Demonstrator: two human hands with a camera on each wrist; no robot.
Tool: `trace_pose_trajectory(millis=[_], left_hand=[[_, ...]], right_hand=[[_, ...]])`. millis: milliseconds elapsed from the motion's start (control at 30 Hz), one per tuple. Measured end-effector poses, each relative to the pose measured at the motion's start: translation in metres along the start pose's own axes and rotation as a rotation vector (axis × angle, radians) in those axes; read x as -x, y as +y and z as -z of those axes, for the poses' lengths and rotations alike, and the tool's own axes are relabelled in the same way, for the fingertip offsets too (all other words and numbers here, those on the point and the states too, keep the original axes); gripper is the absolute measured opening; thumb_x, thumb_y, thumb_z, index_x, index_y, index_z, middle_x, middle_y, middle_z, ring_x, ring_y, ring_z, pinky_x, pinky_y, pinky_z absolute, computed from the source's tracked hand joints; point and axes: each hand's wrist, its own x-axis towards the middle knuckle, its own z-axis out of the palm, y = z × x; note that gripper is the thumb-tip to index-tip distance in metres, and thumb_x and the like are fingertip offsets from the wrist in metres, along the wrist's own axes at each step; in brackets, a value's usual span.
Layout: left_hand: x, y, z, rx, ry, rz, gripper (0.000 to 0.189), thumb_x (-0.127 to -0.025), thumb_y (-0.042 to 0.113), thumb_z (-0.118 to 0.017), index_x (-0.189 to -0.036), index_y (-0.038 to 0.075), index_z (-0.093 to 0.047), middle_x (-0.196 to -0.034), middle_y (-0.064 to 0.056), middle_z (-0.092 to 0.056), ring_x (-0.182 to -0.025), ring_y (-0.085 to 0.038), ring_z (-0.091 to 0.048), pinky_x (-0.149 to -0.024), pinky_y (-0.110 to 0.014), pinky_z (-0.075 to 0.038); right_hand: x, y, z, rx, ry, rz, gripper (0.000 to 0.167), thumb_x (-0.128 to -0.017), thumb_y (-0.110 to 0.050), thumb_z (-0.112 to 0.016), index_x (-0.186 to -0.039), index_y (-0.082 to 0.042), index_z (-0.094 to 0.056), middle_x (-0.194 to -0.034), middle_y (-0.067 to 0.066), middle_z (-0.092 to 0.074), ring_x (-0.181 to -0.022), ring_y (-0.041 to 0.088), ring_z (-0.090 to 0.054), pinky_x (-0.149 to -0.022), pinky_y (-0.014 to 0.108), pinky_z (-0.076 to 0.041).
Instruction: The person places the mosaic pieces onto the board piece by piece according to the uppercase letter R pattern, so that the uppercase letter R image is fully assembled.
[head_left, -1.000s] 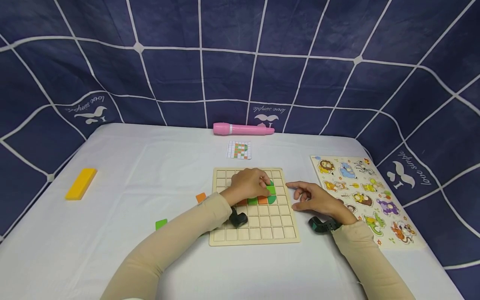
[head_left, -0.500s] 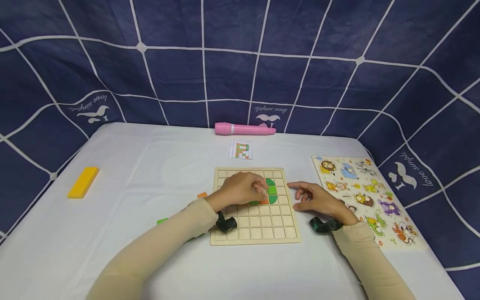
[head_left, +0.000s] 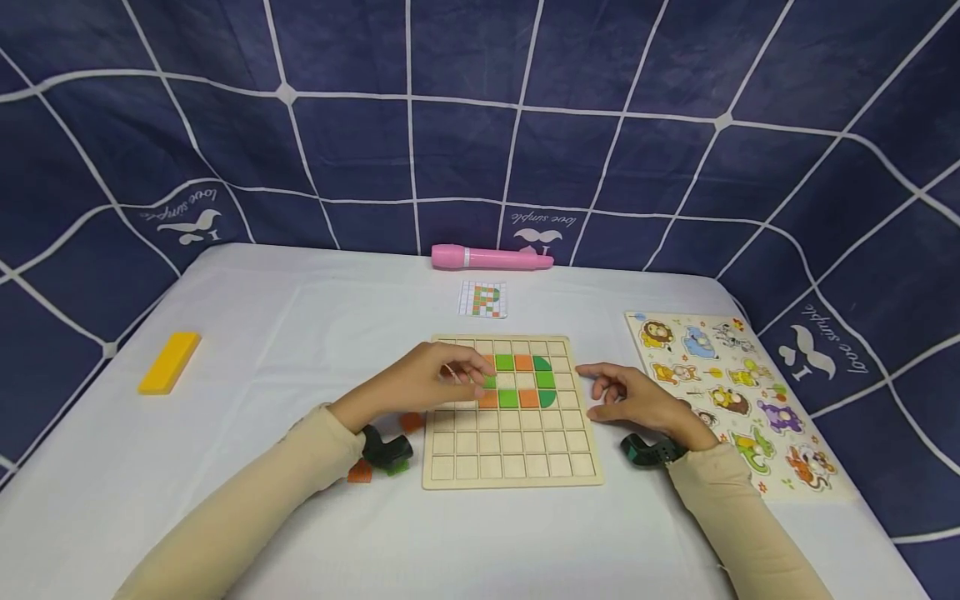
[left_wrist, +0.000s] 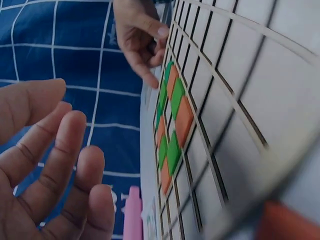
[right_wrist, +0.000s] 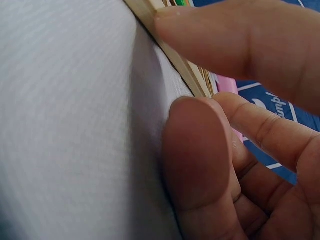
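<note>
My left hand (head_left: 420, 379), fingers loosely bent and holding nothing, is over the left side of the grid board (head_left: 512, 443), which lies just below the middle of the head view. My right hand (head_left: 633, 396) is right of centre at the board's right edge, thumb and forefinger apart. Green and orange tiles (head_left: 507, 398) sit in the board's upper cells; loose tiles (head_left: 412, 422) lie near its left edge, lower left of centre.
</note>
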Motion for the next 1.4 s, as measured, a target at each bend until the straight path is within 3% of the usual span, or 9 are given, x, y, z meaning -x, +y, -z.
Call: trace_pose_trajectory(millis=[233, 467, 667, 833, 1067, 1400], left_hand=[[0.041, -0.016, 0.026, 0.017, 0.029, 0.064, 0.029, -0.098, 0.013, -0.079, -0.124, 0.002, -0.076, -0.111, -0.006, -0.077, -0.097, -0.018, -0.068, -0.088, -0.03, -0.055], [0.073, -0.035, 0.048, 0.044, 0.035, 0.125, 0.029, -0.099, 0.012, -0.079, -0.126, 0.002, -0.075, -0.112, -0.007, -0.077, -0.099, -0.019, -0.068, -0.087, -0.027, -0.054], [0.099, -0.05, 0.062, 0.076, -0.007, 0.149, 0.03, -0.1, 0.01, -0.077, -0.128, 0.0, -0.074, -0.117, -0.01, -0.076, -0.106, -0.013, -0.069, -0.09, -0.026, -0.055], [0.119, -0.058, 0.072, 0.139, -0.072, 0.162, 0.033, -0.101, 0.007, -0.074, -0.132, -0.005, -0.071, -0.119, -0.014, -0.075, -0.095, -0.013, -0.067, -0.084, -0.024, -0.054], [0.134, -0.063, 0.083, 0.17, -0.129, 0.173, 0.036, -0.101, 0.004, -0.072, -0.135, -0.006, -0.068, -0.12, -0.015, -0.074, -0.091, -0.011, -0.066, -0.084, -0.022, -0.054], [0.142, -0.064, 0.087, 0.166, -0.189, 0.239, 0.045, -0.096, 0.004, -0.076, -0.137, -0.01, -0.065, -0.116, -0.01, -0.071, -0.082, -0.011, -0.061, -0.075, -0.022, -0.051]], right_hand=[[0.001, -0.003, -0.001, 0.008, -0.007, -0.01, 0.07, -0.087, 0.005, -0.083, -0.148, 0.017, -0.05, -0.101, 0.013, -0.059, -0.079, 0.012, -0.052, -0.07, 0.022, -0.045], [0.001, -0.003, 0.0, -0.001, 0.001, -0.018, 0.07, -0.087, 0.004, -0.083, -0.148, 0.016, -0.05, -0.101, 0.012, -0.058, -0.079, 0.012, -0.051, -0.07, 0.022, -0.044], [0.002, -0.002, 0.0, -0.015, 0.002, 0.001, 0.07, -0.087, 0.004, -0.083, -0.148, 0.017, -0.051, -0.101, 0.013, -0.058, -0.078, 0.012, -0.052, -0.069, 0.022, -0.044], [0.001, -0.002, 0.0, -0.018, -0.003, 0.011, 0.069, -0.087, 0.005, -0.082, -0.147, 0.017, -0.051, -0.1, 0.012, -0.058, -0.078, 0.011, -0.052, -0.069, 0.021, -0.045], [0.001, -0.003, 0.0, -0.008, 0.001, 0.008, 0.069, -0.086, 0.004, -0.083, -0.147, 0.017, -0.051, -0.1, 0.012, -0.059, -0.078, 0.011, -0.052, -0.069, 0.021, -0.044], [0.002, -0.004, -0.001, -0.007, -0.001, -0.004, 0.07, -0.087, 0.004, -0.082, -0.148, 0.017, -0.05, -0.101, 0.013, -0.058, -0.079, 0.011, -0.051, -0.069, 0.021, -0.044]])
